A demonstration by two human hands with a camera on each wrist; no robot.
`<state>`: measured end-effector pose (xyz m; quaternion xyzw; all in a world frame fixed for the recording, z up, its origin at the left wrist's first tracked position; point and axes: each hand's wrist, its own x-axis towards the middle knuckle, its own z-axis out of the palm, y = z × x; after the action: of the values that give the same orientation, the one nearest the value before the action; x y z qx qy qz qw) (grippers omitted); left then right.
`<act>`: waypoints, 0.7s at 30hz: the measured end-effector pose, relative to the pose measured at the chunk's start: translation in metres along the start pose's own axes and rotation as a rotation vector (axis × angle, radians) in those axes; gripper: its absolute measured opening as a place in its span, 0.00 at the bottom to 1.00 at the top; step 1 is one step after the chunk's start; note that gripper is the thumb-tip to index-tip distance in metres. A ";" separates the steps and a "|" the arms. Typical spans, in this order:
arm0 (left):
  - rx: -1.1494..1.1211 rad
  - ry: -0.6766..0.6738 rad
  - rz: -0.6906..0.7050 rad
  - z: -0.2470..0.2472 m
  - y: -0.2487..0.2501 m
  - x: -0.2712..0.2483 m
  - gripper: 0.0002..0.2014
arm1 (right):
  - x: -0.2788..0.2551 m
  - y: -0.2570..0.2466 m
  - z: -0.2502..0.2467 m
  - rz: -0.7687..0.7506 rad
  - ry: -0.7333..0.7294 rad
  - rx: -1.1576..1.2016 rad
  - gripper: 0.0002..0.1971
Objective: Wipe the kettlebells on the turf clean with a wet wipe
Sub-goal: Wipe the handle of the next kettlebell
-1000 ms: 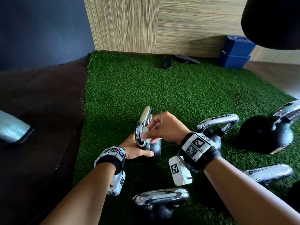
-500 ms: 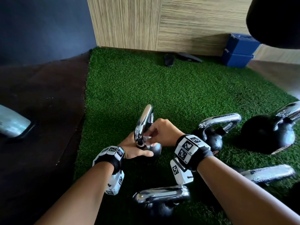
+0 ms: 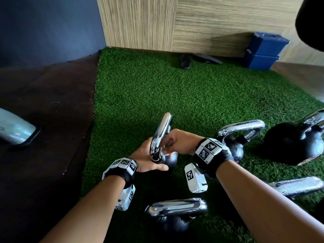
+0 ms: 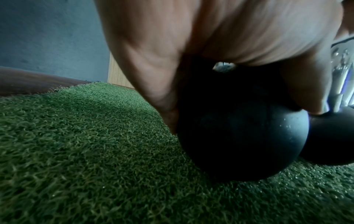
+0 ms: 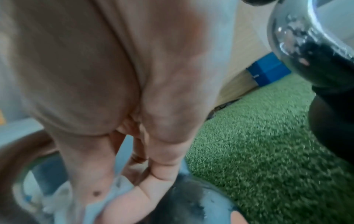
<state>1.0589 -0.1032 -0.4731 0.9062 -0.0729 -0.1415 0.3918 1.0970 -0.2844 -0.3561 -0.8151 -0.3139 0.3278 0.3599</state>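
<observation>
- The small kettlebell stands on the green turf near the turf's left edge, its chrome handle rising upright and edge-on to the head camera
- The left hand cups the black ball from the left and below, fingers curled round it, thumb lying along its front; the left wrist view shows palm and fingers pressed against the round body
- The right hand is closed on a white wet wipe, thumb and curled fingers pinching it against the base of the handle where it meets the ball
- Only a sliver of the wipe shows from above; the right wrist view is blurred
- A second kettlebell stands just right of the right wrist, a larger one further right
- Another kettlebell stands close in front of the person, between the forearms, and a chrome handle shows at lower right
- Blue blocks are stacked by the wood-grain wall at the far edge of the turf
</observation>
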 end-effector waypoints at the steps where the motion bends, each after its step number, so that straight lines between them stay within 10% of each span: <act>1: -0.027 0.034 -0.003 0.002 -0.003 -0.001 0.50 | 0.000 -0.002 0.000 0.007 -0.014 0.001 0.09; 21: -0.181 0.172 0.077 0.016 -0.011 -0.003 0.63 | 0.008 0.026 0.011 0.005 0.019 1.095 0.16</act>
<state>1.0512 -0.1064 -0.4906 0.8724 -0.0607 -0.0539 0.4820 1.1002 -0.2882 -0.3850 -0.5124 -0.0922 0.4366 0.7337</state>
